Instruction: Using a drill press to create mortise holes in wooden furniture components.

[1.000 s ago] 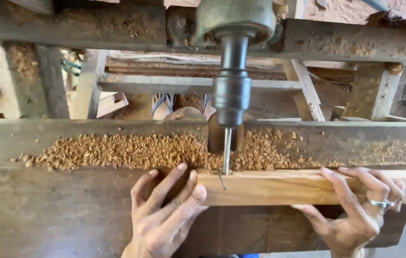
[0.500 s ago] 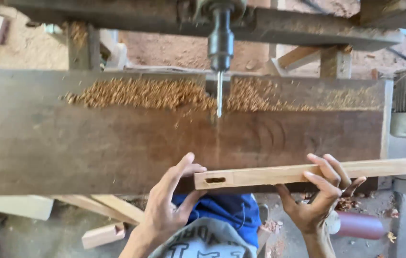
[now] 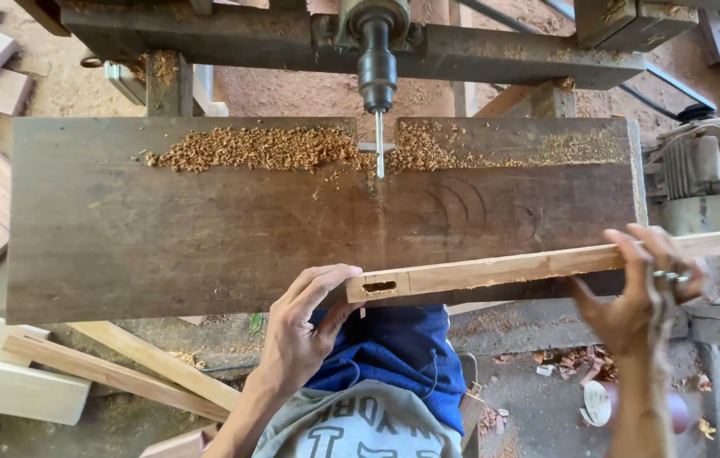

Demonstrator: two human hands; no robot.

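Here the left hand (image 3: pixel 305 326) curls its fingers and thumb around the near end of a long wooden bar (image 3: pixel 513 268), just beside a small oblong slot (image 3: pixel 379 287) cut into its face. The right hand (image 3: pixel 640 293), blurred and wearing a ring, grips the same bar further along, fingers wrapped over its top edge. The bar lies along the near edge of a dark wooden work table (image 3: pixel 207 229), pulled well away from the drill bit (image 3: pixel 379 154) that hangs from its chuck (image 3: pixel 376 68). A band of wood shavings (image 3: pixel 250 148) lies along the table's far side beside the bit, and a grey electric motor (image 3: pixel 703 170) sits to the right.
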